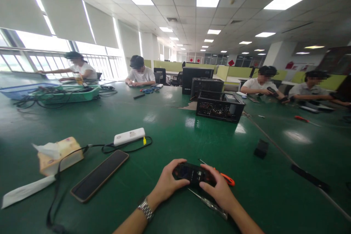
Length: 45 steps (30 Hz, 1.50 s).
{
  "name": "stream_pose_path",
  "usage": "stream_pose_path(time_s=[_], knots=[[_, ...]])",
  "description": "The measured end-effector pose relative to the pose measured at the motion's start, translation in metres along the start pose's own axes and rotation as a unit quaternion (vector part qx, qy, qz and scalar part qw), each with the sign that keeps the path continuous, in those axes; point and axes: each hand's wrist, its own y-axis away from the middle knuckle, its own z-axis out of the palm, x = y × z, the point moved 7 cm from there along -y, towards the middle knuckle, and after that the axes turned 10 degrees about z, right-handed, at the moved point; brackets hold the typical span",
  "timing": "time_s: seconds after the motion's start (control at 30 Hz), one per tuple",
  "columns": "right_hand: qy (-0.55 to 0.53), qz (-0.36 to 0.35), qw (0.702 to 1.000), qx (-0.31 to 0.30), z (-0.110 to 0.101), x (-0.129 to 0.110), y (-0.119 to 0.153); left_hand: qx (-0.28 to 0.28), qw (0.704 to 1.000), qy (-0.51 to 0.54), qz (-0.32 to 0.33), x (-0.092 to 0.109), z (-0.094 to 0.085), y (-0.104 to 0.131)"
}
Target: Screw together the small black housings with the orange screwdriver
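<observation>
your left hand is half closed around the left end of a black gadget, thumb on the near edge, fingers curled at the far side. your right hand grips the right end in the same half-closed way, so the gadget sits between your 2 hands, over the green table; i cannot tell whether it touches the tabletop. small white marks show on its dark face.

an orange screwdriver lies just beyond your right hand, partly hidden by it. a silver screwdriver lies on the near side of the gadget, beside that hand. to your left are a phone, a white box and a tissue pack. farther off stands an open computer case.
</observation>
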Motion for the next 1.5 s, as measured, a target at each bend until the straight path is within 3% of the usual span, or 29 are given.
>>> stream_pose_path(time_s=[0.3,0.4,0.5,0.63,0.73,0.83,0.97,1.13,1.3,1.5], knots=[[0.063,-0.047,0.997,0.024,-0.001,-0.011,0.003,-0.003,0.999,0.024,-0.041,-0.010,0.004,-0.003],[0.135,-0.068,0.981,0.124,-0.019,-0.012,0.001,-0.004,0.998,0.040,-0.043,-0.012,0.004,-0.004],[0.190,-0.033,0.937,0.291,-0.082,-0.008,0.004,0.006,0.998,0.053,-0.043,-0.015,0.003,-0.005],[0.219,0.075,0.839,0.492,-0.211,0.016,0.039,0.034,0.998,0.035,-0.031,-0.017,-0.004,-0.005],[0.246,0.173,0.770,0.562,-0.289,0.046,0.076,0.057,0.998,-0.026,0.018,-0.014,-0.012,-0.005],[0.259,0.267,0.744,0.554,-0.331,0.081,0.096,0.058,0.991,-0.089,0.076,-0.006,-0.016,-0.007],[0.275,0.340,0.736,0.517,-0.354,0.115,0.092,0.020,0.983,-0.121,0.135,0.009,-0.011,-0.007],[0.310,0.399,0.709,0.493,-0.373,0.136,0.085,-0.047,0.982,-0.110,0.143,0.016,0.000,-0.003],[0.298,0.397,0.729,0.471,-0.381,0.142,0.082,-0.087,0.982,-0.092,0.139,0.013,0.004,-0.001],[0.284,0.389,0.722,0.497,-0.374,0.137,0.084,-0.147,0.979,-0.078,0.116,0.009,0.008,0.002]])
